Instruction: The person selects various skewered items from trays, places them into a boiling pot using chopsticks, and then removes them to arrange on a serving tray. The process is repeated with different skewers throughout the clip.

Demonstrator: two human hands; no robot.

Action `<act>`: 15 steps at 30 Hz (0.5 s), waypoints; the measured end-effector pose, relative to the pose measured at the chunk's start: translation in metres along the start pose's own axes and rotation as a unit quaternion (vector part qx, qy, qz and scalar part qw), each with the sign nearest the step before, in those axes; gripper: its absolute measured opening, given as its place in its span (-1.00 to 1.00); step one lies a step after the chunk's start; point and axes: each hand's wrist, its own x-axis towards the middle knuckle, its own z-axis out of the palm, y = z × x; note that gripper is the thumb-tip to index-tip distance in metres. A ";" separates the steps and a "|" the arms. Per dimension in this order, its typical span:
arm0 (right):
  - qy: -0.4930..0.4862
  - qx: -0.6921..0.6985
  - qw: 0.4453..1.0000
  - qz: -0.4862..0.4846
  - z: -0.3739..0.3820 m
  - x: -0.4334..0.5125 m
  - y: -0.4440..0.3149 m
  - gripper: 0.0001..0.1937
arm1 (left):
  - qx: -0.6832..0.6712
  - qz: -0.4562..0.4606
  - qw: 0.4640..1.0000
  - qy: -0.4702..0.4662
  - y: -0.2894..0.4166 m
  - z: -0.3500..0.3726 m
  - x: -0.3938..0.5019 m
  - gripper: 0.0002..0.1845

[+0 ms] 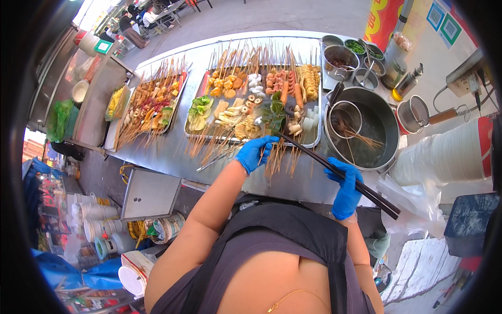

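Note:
My left hand (257, 154), in a blue glove, is at the front edge of a large metal tray (253, 138). Its fingers are closed on a thin bamboo skewer, below dark green leaves (273, 114); the grip is partly hidden. My blue-gloved right hand (346, 188) grips a pair of long dark chopsticks (313, 154). Their tips point left and meet the bottom of the leaves. Skewered foods fill the tray, including sausages (285, 93), fried tofu skin (310, 82), broccoli (201, 101) and enoki mushrooms (231, 115).
Right of the tray stands a deep pot (382, 129) of liquid, with a strainer (345, 114) holding skewers. Behind it are seasoning bowls (355, 47) and an oil bottle (406, 84). Stacked bowls (451, 153) lie far right. A second skewer tray (151, 98) sits left. Seated people are beyond.

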 end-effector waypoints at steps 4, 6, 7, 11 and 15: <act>0.003 -0.009 1.000 -0.011 -0.009 -0.003 -0.005 -0.62 | -0.163 -0.045 0.981 -0.090 -0.010 0.001 -0.019 -0.58; -0.001 -0.016 1.000 -0.007 -0.013 -0.003 -0.001 -0.62 | -0.200 -0.087 0.967 -0.131 -0.018 0.001 -0.029 -0.58; -0.003 -0.019 1.000 -0.003 -0.014 -0.004 0.001 -0.63 | -0.181 -0.083 0.973 -0.118 -0.023 -0.002 -0.033 -0.58; -0.029 -0.022 0.999 0.008 -0.013 -0.007 0.001 -0.63 | -0.138 -0.047 0.985 -0.092 -0.029 -0.007 -0.044 -0.58; -0.019 -0.002 1.000 0.014 -0.008 -0.007 -0.002 -0.68 | -0.044 0.016 0.991 -0.129 -0.015 -0.002 -0.060 -0.60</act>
